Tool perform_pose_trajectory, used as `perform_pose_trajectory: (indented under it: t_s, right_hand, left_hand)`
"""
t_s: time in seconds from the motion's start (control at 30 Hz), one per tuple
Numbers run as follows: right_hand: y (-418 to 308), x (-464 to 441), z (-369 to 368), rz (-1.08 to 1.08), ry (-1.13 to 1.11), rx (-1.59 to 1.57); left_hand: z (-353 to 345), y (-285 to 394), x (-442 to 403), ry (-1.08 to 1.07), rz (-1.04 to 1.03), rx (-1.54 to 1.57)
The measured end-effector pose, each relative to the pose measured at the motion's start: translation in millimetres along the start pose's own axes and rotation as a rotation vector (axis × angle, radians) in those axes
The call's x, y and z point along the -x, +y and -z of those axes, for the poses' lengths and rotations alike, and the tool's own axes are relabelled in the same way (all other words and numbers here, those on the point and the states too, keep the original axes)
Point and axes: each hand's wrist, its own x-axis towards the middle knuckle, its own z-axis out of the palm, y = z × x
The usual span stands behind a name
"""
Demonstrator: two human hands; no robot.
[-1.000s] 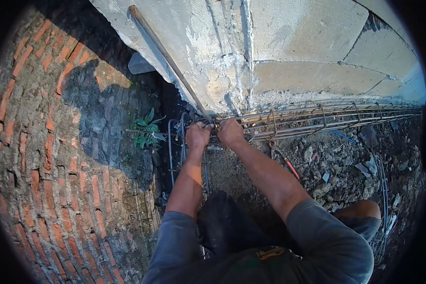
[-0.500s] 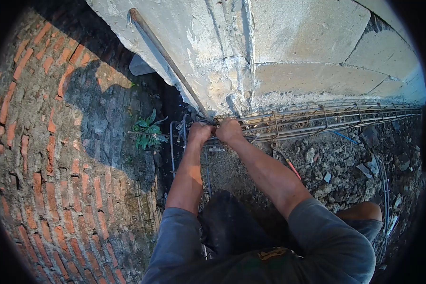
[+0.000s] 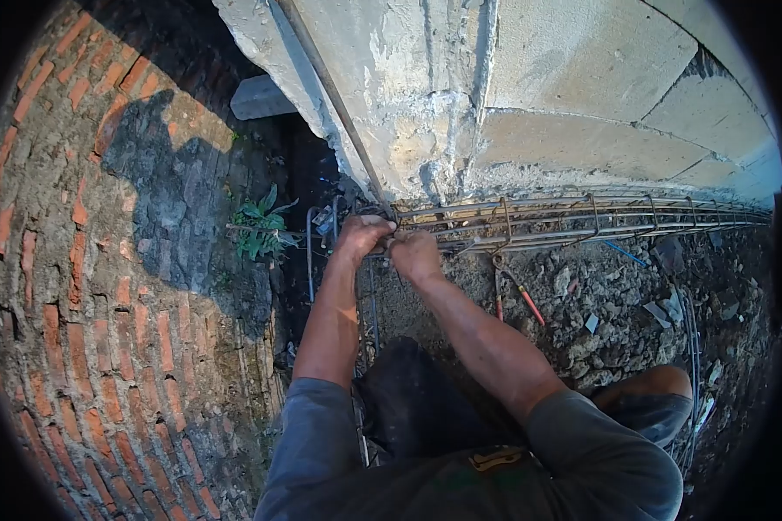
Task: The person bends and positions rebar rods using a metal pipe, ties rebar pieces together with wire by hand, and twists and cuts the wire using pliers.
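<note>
My left hand (image 3: 365, 236) is closed at the near-left end of a long rebar cage (image 3: 547, 224), at the foot of the pale wall. Right beside it my right hand (image 3: 415, 257) is also closed, its fingers almost touching the left ones. Whatever lies between the fingers is too small or hidden to make out. A pair of pincers with red handles (image 3: 531, 306) hangs from the cage to the right of my hands. Just beyond the hands stands the lower end of a long pole (image 3: 334, 94), leaning on the wall.
An old brick wall (image 3: 113, 347) fills the left side, with a leafy plant (image 3: 261, 227) at its edge. Bent rebar (image 3: 311, 252) rises left of my hands. Broken rubble (image 3: 608, 330) covers the ground at right, and a pale block wall (image 3: 573, 69) stands ahead.
The view has shifted a little, so both pincer handles now show. My right hand has turned and sits slightly lower beside the left one, still at the cage's end.
</note>
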Motion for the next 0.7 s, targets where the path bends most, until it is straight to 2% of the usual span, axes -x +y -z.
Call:
perform_pose_trajectory:
  t_s: [0.07, 0.13, 0.2, 0.27, 0.3, 0.37, 0.4, 0.47, 0.57, 0.6, 0.67, 0.7]
  right_hand:
    - [-10, 1, 8, 0.062, 0.000, 0.071]
    - [-13, -2, 20, 0.016, -0.143, -0.015]
    - [-12, 0, 23, 0.035, -0.172, 0.056]
    - [-10, 1, 25, 0.227, -0.127, 0.331]
    - [-8, -2, 25, 0.227, -0.125, 0.329]
    - [-4, -10, 25, 0.144, -0.196, 0.430]
    - [-1, -13, 27, 0.145, -0.193, 0.429]
    - [4, -19, 35, 0.257, -0.274, 0.304]
    - [3, -23, 45, 0.187, -0.366, 0.175]
    - [0, -21, 46, 0.188, -0.366, 0.175]
    - [-8, -21, 50, 0.371, -0.089, 0.381]
    - [-14, -19, 49, 0.396, -0.069, 0.491]
  left_hand:
    - [-2, 4, 3, -0.001, 0.055, -0.076]
    - [-6, 2, 0, 0.024, 0.053, -0.070]
    - [-6, -2, -6, 0.040, 0.050, -0.076]
    - [-7, -7, -16, 0.017, 0.025, -0.140]
    - [-6, -11, -21, 0.016, 0.024, -0.143]
    - [-8, -11, -22, 0.084, -0.110, -0.511]
    - [-9, -9, -16, 0.084, -0.112, -0.513]
    - [-10, -2, 5, 0.034, -0.098, -0.301]
    - [-10, 0, 20, -0.084, -0.083, -0.209]
    - [-8, -4, 17, -0.082, -0.084, -0.210]
    - [-4, -10, 11, -0.092, -0.121, -0.211]
    - [-3, -10, 9, -0.090, -0.123, -0.211]
